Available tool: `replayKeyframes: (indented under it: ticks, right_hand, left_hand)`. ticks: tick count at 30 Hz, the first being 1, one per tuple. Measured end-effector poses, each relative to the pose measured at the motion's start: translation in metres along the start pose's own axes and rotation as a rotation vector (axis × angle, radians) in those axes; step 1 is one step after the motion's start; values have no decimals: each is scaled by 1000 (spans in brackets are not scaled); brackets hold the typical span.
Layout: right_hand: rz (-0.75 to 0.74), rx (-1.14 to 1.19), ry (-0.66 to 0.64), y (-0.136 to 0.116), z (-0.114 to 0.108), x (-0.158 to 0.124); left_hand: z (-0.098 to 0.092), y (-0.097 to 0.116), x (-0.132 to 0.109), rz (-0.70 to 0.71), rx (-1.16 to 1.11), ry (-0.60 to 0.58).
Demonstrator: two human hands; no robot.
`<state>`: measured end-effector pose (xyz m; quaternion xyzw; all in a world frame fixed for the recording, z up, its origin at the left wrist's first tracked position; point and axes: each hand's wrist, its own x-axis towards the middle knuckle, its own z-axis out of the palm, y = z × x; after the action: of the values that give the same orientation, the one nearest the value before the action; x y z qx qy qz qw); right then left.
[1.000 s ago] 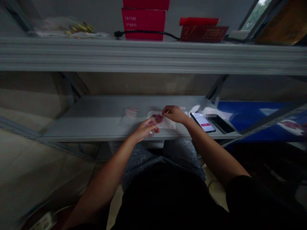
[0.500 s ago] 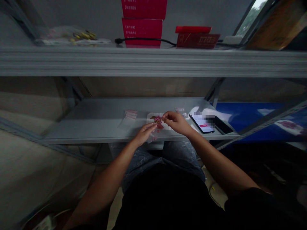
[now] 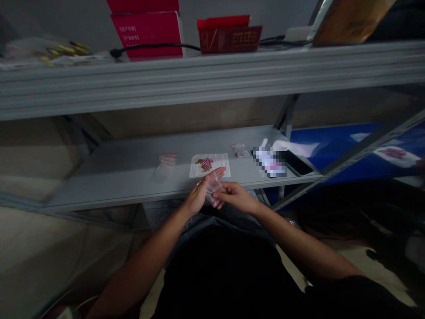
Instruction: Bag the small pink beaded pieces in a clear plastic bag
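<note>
My left hand (image 3: 197, 197) is closed around one side of a small clear plastic bag (image 3: 212, 187), just in front of the shelf's edge. On the bag's other side, the fingers and thumb of my right hand (image 3: 238, 197) pinch it. What the bag contains is too blurred to tell. Right behind my hands, a white sheet or flat pouch (image 3: 223, 161) lies on the lower shelf. A small pile of pink and brownish bead-like pieces (image 3: 206, 164) rests on it, apart from my fingers.
Small plastic bags with pink markings (image 3: 168, 159) lie on the lower shelf (image 3: 126, 164) to the left; another small bag (image 3: 240, 150) and two phones (image 3: 296, 162) lie right. Overhead, the upper shelf (image 3: 186, 82) carries pink boxes (image 3: 151, 33) and a black cable (image 3: 159, 46).
My hands have drawn back from the pile towards my body, exposing the white sheet. The clear bag is now stretched between both hands. The view has turned slightly.
</note>
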<state>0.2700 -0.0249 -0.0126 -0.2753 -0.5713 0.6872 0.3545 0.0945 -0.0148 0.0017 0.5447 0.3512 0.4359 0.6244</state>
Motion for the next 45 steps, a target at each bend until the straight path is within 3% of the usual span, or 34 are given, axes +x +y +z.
replayKeyframes:
  ticks: [4,7,16,21,24,28,34,38,45]
  right_hand:
    - [-3,114,149,9,-1,5]
    - [12,140,163,12,0,6]
    - [62,219,271,22,-2,8]
    - [51,289,415,21,-3,7]
    - [18,334,464,19,-4,5]
    - [34,284,443,17,-5,2]
    - [2,66,307,10,-2,-2]
    - [-74,-50,237,5,-2,-5]
    - [-98,-121,284,1,-3,-10]
  left_hand:
    - [-1,-4,1,86,-38,102]
    - [-3,-8,1,95,-29,172]
    - [-15,-19,0,63,-48,146]
    - [-30,-15,1,57,123,279]
    - [-36,-10,2,62,106,315]
    - [-38,-6,2,86,98,322]
    - [-35,-4,0,126,176,348]
    - [-27,0,-6,173,291,265]
    - [-5,-5,-19,263,475,173]
